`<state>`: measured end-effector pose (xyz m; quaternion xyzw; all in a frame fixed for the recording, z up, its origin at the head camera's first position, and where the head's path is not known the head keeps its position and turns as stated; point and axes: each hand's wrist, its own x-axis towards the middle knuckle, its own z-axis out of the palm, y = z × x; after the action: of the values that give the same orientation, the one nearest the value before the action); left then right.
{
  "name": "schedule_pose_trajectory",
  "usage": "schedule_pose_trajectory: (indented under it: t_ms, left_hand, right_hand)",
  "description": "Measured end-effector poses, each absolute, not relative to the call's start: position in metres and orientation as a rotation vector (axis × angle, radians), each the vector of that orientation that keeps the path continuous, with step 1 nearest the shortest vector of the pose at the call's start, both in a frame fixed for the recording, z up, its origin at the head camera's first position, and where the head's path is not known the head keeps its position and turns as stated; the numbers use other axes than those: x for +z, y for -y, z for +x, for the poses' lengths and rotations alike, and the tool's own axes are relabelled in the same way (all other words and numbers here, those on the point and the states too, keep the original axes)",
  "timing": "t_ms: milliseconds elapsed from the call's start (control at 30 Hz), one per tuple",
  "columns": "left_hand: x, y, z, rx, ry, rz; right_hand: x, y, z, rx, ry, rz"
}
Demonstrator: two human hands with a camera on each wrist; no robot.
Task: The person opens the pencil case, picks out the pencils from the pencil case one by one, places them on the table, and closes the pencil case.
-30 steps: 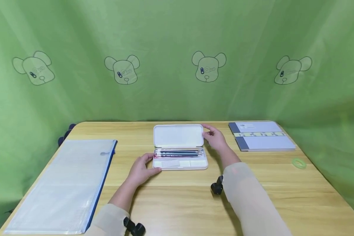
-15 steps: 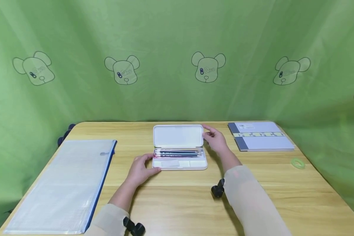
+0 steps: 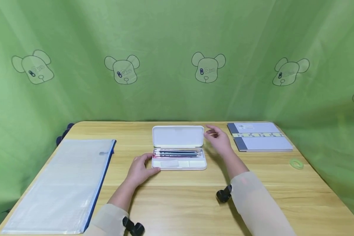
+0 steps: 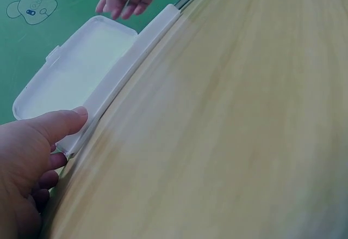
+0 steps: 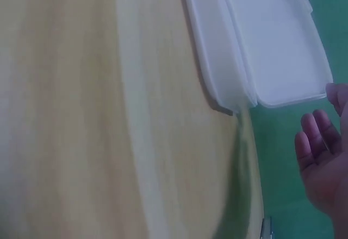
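A white pencil case [image 3: 197, 164] lies on the table with its lid [image 3: 178, 136] raised at the back. Several pencils [image 3: 178, 153] lie side by side in its rear part, and a pale, flat rectangular piece [image 3: 169, 163] sits in front of them. My left hand [image 3: 139, 170] grips the case's left end, thumb on the front edge, as the left wrist view confirms [image 4: 27, 152]. Just right of the lid, my right hand [image 3: 219, 141] has loosely bent fingers and holds nothing. In the right wrist view its thumb [image 5: 334, 95] is right at the lid's corner.
A translucent zip folder [image 3: 62, 183] with a blue edge lies on the left. At the back right is a grey-and-white notebook [image 3: 262, 142] with a patterned band. A green ring [image 3: 296, 164] lies near the right edge. A green curtain [image 3: 165, 98] hangs behind the table.
My right hand has come away from the lid's right edge, moving slightly right. The lid stays raised, and my left hand keeps its grip on the case.
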<state>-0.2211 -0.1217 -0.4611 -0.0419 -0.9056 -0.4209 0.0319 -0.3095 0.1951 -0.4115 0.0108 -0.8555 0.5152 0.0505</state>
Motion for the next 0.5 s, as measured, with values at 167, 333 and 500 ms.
schedule_pose_trajectory:
  t_ms: [167,333,500]
  left_hand:
    - [-0.46,0.122,-0.221,-1.294,2.794,-0.125]
    - [-0.46,0.122,-0.221,-1.297,2.793,-0.119]
    - [-0.461,0.122,-0.221,-1.291,2.796,-0.134]
  right_hand:
    - [-0.411,-0.192,-0.293,1.506,2.63,0.178]
    - [-0.416,-0.187,-0.281,1.347,2.804,0.387]
    - [-0.418,-0.184,-0.276,1.176,2.963,0.51]
